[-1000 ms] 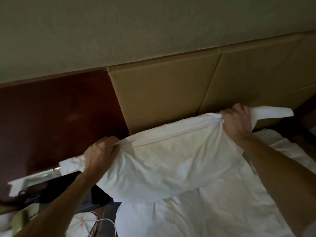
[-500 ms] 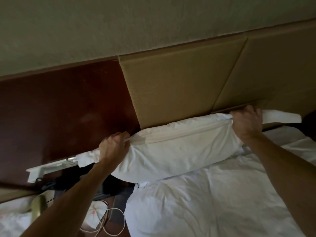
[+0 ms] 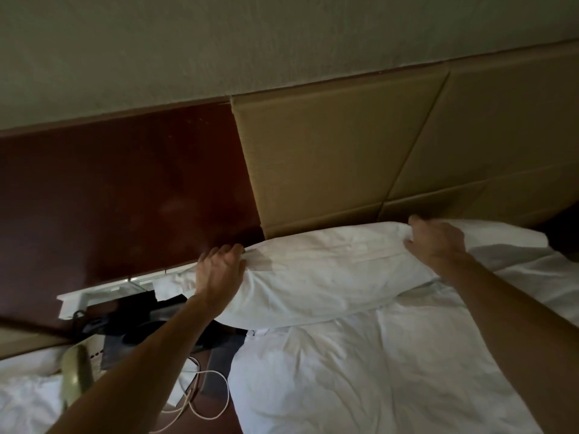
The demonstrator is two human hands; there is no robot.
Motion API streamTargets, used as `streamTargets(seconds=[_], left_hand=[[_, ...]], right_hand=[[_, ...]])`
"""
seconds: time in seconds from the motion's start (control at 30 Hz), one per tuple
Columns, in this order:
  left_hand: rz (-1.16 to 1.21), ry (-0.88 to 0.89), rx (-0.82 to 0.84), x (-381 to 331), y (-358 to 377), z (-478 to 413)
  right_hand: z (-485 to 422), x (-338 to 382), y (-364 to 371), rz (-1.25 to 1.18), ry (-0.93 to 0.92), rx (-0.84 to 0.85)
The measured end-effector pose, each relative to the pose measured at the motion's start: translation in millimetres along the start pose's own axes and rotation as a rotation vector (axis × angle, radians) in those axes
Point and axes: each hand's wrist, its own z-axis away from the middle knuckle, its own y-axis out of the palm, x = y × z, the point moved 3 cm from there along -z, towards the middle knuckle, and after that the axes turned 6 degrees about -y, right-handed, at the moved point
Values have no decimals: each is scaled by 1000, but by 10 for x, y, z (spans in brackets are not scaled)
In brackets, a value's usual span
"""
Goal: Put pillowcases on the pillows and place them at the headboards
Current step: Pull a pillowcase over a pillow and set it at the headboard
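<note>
Fingers (image 3: 230, 250) of my left hand (image 3: 219, 274) curl over the left end of the pillow (image 3: 329, 277) and grip its bunched cloth. My right hand (image 3: 438, 242) does the same at the right end, its fingers (image 3: 415, 221) hooked over the top edge and pinching the fabric.

The pillow is long and plump, in a creased white woven pillowcase (image 3: 360, 255). A flat stitched band runs along its length and a limp flap (image 3: 170, 281) trails past my left hand. The pillow lies on the bed (image 3: 376, 371), along the foot of the headboard (image 3: 329, 151) and touching it.

The headboard is padded, tan and finely ribbed, divided by seams into large rectangular panels. To its left is a smooth, glossy dark-red wood panel (image 3: 125, 198); above both is a matt, grainy pale wall (image 3: 250, 42). The bed's sheet is white and heavily wrinkled. Below the wood panel I see a white shelf-like strip (image 3: 94, 297), dark objects I cannot identify, and a thin white cable (image 3: 216, 393) in loose loops.

Compared with a second ago: the pillow then hung in the air between my hands, sagging in front of the tan panels. Half a second ago it was lower. Now it rests flat on the bed at the headboard, and both hands keep their grip.
</note>
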Motion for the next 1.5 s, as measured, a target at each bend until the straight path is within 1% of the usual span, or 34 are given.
streamTargets(seconds=[0.07, 0.17, 0.23, 0.3, 0.43, 0.57, 0.7, 0.8, 0.9, 1.1, 1.2, 1.33, 1.43, 1.5], left_hand=[[0, 12, 11, 21, 28, 47], [-45, 55, 47, 33, 86, 109], [-79, 91, 73, 46, 122, 133], [-103, 122, 107, 43, 128, 159], [-134, 153, 161, 9, 54, 230], [-217, 180, 219, -63, -54, 353], [-251, 199, 283, -197, -171, 627], [-241, 223, 327, -261, -278, 892], [-206, 195, 363, -286, -402, 1078], [-134, 146, 416, -300, -504, 1202], [-106, 89, 375, -209, -514, 1082], [-37, -3, 242, -25, -531, 735], [6, -70, 138, 62, -457, 513], [46, -109, 79, 58, -366, 419]], right_hand=[[80, 56, 86, -34, 43, 85], [161, 29, 229, -35, 101, 154], [196, -41, 294, -87, 139, 189], [215, -107, 305, -97, 142, 187], [317, -159, 207, 66, 123, 124], [606, -242, 139, 131, 131, 144], [1013, -374, 83, 138, 160, 194], [1347, -469, 69, 147, 178, 244], [1587, -554, 26, 137, 176, 237], [1701, -706, -165, 111, 171, 267], [1549, -614, -268, 101, 140, 225], [1160, -367, -372, 109, 93, 93], [840, -205, -350, 43, 66, 11], [635, -116, -285, -23, 54, 0]])
